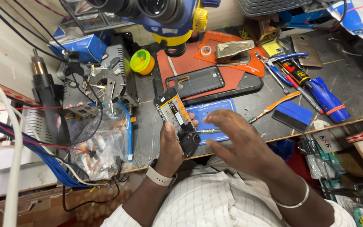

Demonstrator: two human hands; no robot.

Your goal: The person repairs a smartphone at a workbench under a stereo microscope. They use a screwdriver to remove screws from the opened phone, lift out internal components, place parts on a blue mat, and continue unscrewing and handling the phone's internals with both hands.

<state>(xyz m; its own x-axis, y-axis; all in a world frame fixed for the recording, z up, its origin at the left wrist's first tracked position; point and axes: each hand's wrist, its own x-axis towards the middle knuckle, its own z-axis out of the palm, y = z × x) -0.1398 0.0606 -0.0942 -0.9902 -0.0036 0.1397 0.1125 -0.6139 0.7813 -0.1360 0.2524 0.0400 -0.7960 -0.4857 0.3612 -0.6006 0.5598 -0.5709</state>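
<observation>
My left hand (169, 148) holds an opened phone (174, 115) upright over the bench edge, its circuit boards and yellow battery showing. My right hand (236, 141) hovers beside it, fingers spread, with a thin metal tool (206, 131) running from under the fingers toward the phone's lower end. Whether the fingers grip that tool is unclear. Beneath both hands lies a blue mat (215, 110). A second phone body (195, 81) lies face down on a red mat (232, 69) farther back.
A microscope (164, 17) hangs over the bench. Left: a hot-air gun (43, 82), cables, a plastic bag of parts (106, 145). Right: cutters (274, 63), a blue-handled screwdriver (326, 98), an orange tool (274, 105), a blue scraper (293, 114). A green-yellow tub (141, 62) stands behind.
</observation>
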